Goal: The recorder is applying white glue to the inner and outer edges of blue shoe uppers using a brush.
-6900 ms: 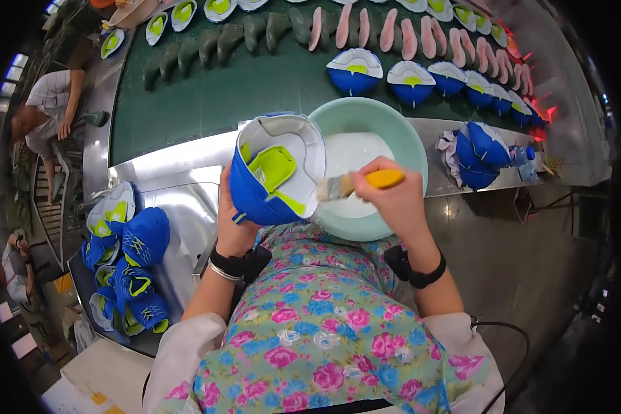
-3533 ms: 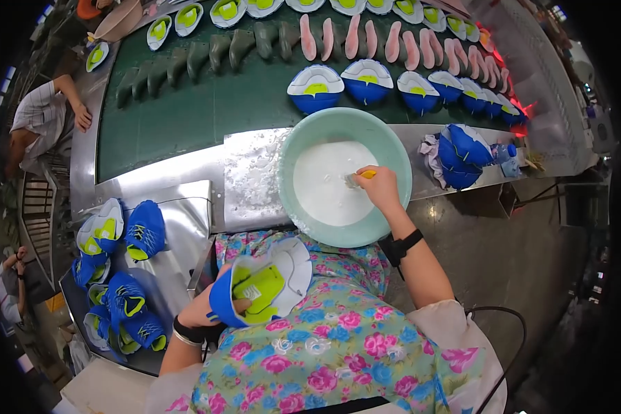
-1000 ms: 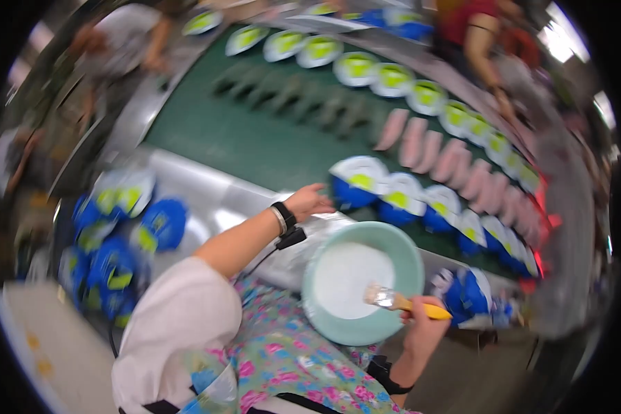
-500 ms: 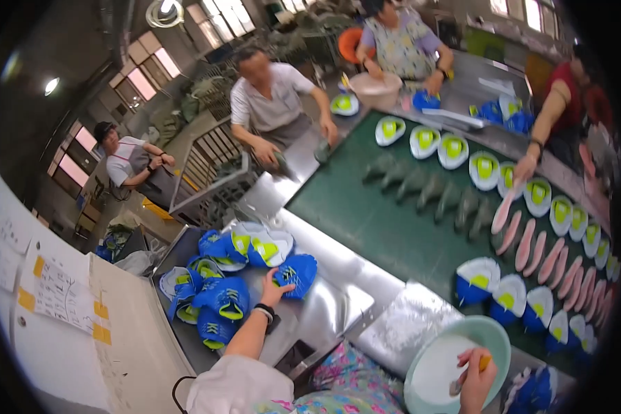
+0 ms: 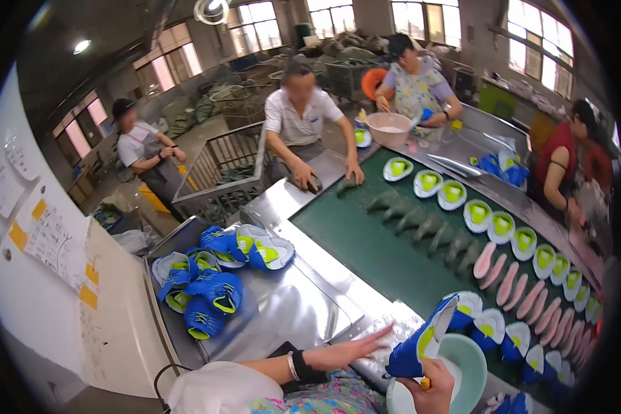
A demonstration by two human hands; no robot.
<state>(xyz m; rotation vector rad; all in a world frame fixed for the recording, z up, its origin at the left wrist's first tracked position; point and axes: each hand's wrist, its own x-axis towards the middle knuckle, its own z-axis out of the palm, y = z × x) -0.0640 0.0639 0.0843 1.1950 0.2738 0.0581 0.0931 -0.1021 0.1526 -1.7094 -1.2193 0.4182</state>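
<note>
A blue shoe upper (image 5: 421,338) with a lime-green lining stands tilted over the near edge of the pale green bowl (image 5: 475,386) of white liquid. My right hand (image 5: 436,392) is closed at its lower end, with the yellow handle of a tool, its tip hidden, also in that grip. To the upper's left, my left hand (image 5: 348,350) is open, fingers stretched toward it, holding nothing. Several more blue uppers (image 5: 214,293) lie heaped in the metal tray (image 5: 265,324) on the left.
A green conveyor belt (image 5: 338,221) carries rows of uppers (image 5: 477,215), pink insole-shaped pieces (image 5: 509,281) and dark foot-shaped forms (image 5: 414,221). Across it, a person in a white shirt (image 5: 303,117) handles dark forms; another works beside a pink bowl (image 5: 388,130). A papered white panel (image 5: 41,234) stands left.
My left hand has left the tray and moved right, now open. The upper it touched there is now in my right hand by the bowl. My view has shifted.
</note>
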